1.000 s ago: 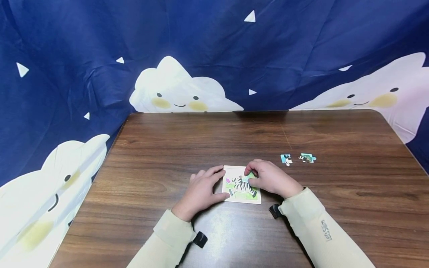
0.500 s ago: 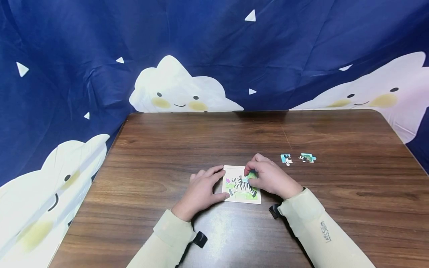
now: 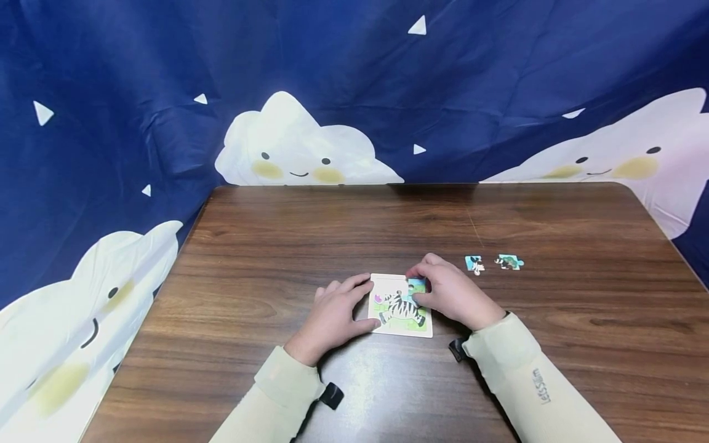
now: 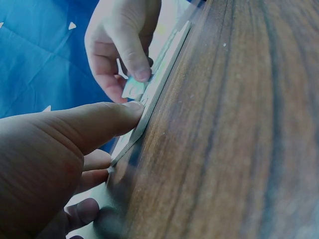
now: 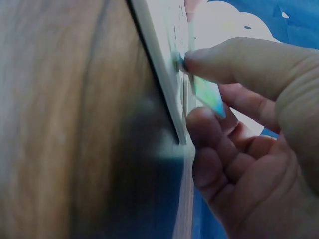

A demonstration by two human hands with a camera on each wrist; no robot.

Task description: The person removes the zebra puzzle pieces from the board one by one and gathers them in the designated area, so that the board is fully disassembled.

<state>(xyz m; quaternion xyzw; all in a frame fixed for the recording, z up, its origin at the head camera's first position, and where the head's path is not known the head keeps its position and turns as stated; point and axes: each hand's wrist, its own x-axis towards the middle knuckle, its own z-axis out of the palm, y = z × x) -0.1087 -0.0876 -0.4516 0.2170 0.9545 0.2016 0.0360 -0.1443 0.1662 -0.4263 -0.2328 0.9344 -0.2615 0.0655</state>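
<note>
A square puzzle board [image 3: 400,331] with a pale frame and a zebra picture lies on the table. My left hand [image 3: 334,312] is spread along the board's left side, its thumb resting on the lower left corner and fingertips touching near the upper left one. At the upper right of the board, my right hand [image 3: 450,291] pinches a blue-and-green puzzle piece [image 3: 417,287] between thumb and fingers. In the right wrist view this piece [image 5: 208,94] stands tilted up from the board; its underside contact is hard to make out.
Two loose puzzle pieces lie beyond my right hand: one with black-and-white zebra parts [image 3: 474,264] and one with a green bush [image 3: 509,262]. The brown wooden table [image 3: 288,234] ends at a blue curtain [image 3: 343,55] with cloud faces.
My right fingers have shifted slightly right and away, and more of the blue-and-green piece shows at the board's upper right. The left hand stays in place on the board.
</note>
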